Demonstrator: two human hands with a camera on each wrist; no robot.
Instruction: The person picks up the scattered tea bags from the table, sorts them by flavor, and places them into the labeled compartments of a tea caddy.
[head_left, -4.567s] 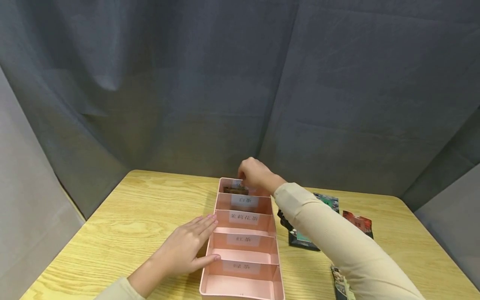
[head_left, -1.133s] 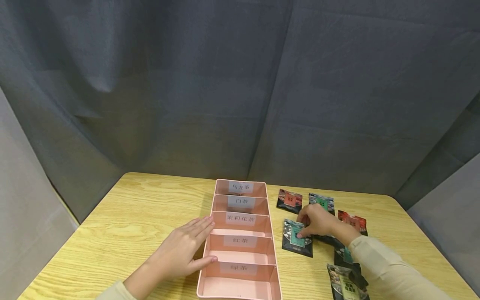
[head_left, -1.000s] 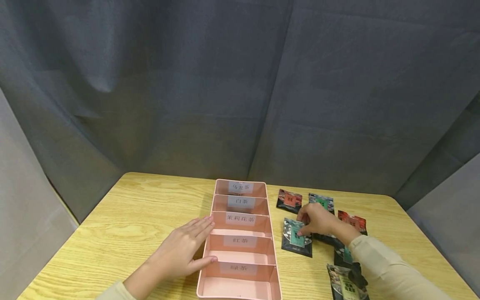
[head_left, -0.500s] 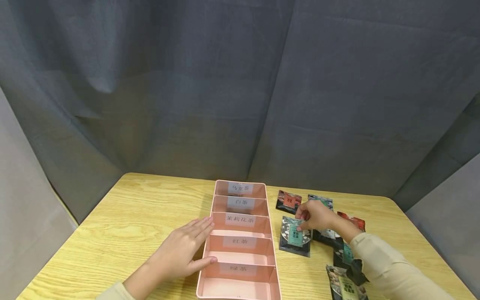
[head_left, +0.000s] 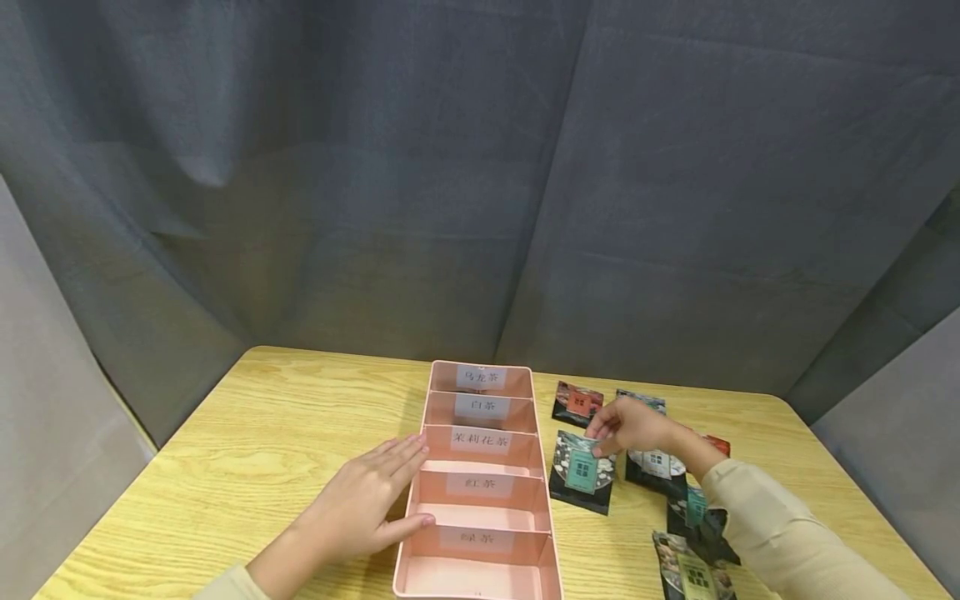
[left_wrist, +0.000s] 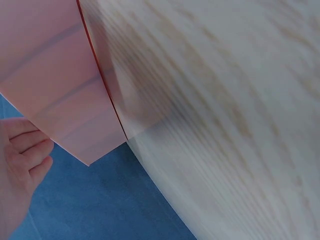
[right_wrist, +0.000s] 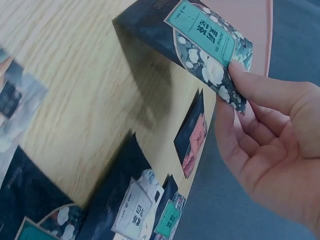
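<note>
Packet [head_left: 581, 472], dark with white flowers and a teal label: pinched at its upper edge between thumb and fingers of the right hand [head_left: 628, 426], far end lifted and the lower end close to the counter [head_left: 285, 417]; it hangs just beside the right wall of the pink tray [head_left: 544, 490], level with the third and fourth compartments. In the right wrist view the same packet [right_wrist: 200, 42] is tilted above the wood, with the thumb [right_wrist: 272, 92] pressed on its face.

Tray, pink plastic, five compartments in a row running from the near edge toward the far edge of the counter, each with a paper label on its divider.

Left hand [head_left: 365, 500]: flat, fingers straight, resting against the left wall of the tray, thumb touching the wall near the fourth compartment; it holds nothing.

Other packets, lying toward the right edge of the counter: one with a red label [head_left: 576, 403] near the far edge, one with a white label [head_left: 654, 468] just beside the right hand, a green one [head_left: 696, 575] at the near edge.

Backdrop: grey curtain [head_left: 480, 167] behind the counter.
</note>
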